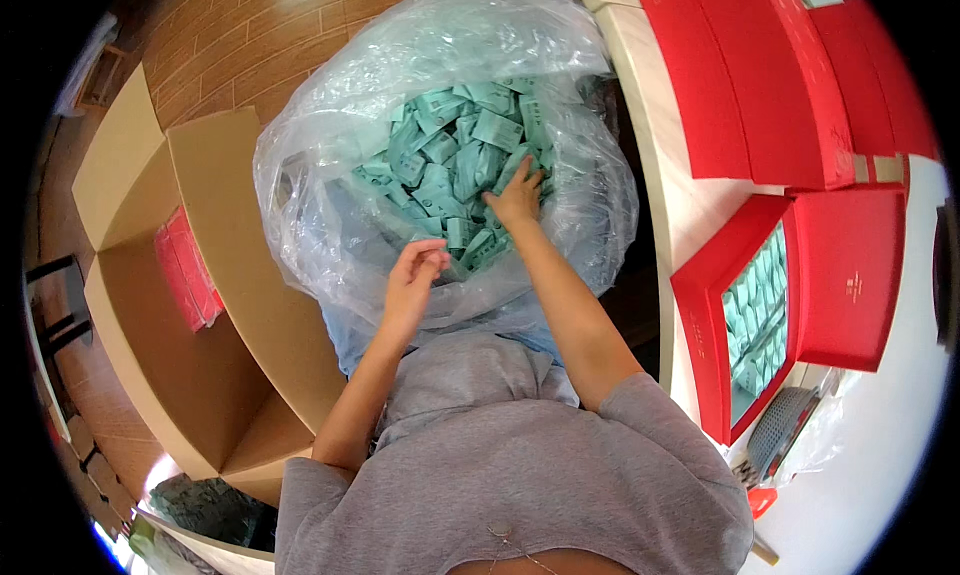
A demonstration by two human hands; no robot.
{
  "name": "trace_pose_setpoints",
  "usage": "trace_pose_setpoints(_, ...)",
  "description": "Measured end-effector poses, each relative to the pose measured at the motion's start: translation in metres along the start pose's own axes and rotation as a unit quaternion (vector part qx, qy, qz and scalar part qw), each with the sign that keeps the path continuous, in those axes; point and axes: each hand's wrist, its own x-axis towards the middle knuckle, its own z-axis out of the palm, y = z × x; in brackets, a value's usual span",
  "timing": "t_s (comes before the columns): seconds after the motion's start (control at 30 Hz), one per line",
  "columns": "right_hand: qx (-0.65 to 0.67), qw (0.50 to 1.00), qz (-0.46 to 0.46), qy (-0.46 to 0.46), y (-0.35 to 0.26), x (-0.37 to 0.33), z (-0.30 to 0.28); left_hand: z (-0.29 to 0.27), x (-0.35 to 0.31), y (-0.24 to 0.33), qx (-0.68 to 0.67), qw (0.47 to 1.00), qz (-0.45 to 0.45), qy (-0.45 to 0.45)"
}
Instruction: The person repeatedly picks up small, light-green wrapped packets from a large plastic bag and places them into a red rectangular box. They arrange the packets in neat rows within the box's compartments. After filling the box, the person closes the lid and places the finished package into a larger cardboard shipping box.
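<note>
A large clear plastic bag (330, 105) stands gaping in front of me, filled with many small pale-green sealed packets (435, 140). Inside it, my right hand (518, 200) reaches down onto the pile, with thumb and fingers around a green packet (511, 167). Over the near left side of the bag's mouth hovers my left hand (412, 273). Its fingers are loosely bent and slightly apart, and I see nothing in them.
To the left, an open cardboard box (215, 375) holds a flat red package (187, 270). On the right-hand table (645, 105), an open red gift box (712, 345) contains rows of green packets. More red boxes (745, 75) lie beyond, and a grey basket (783, 433) sits nearer.
</note>
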Motion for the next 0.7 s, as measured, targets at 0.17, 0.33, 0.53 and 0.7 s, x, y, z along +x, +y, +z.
trace_pose_setpoints(0.17, 0.011, 0.995, -0.001, 0.100, 0.010, 0.013, 0.003, 0.003, 0.023, 0.012, -0.037, 0.999, 0.002, -0.025)
trace_pose_setpoints(0.33, 0.081, 0.990, -0.103, 0.054, 0.000, -0.042, -0.050, 0.001, 0.043, 0.018, -0.067, 0.997, -0.032, 0.027)
trace_pose_setpoints(0.53, 0.144, 0.866, -0.458, 0.140, -0.016, -0.127, -0.060, 0.029, 0.047, 0.044, -0.169, 0.983, -0.065, 0.018)
trace_pose_setpoints(0.7, 0.195, 0.886, -0.407, 0.106, -0.027, -0.154, -0.071, 0.020, 0.050, 0.048, -0.269, 0.960, -0.075, 0.001)
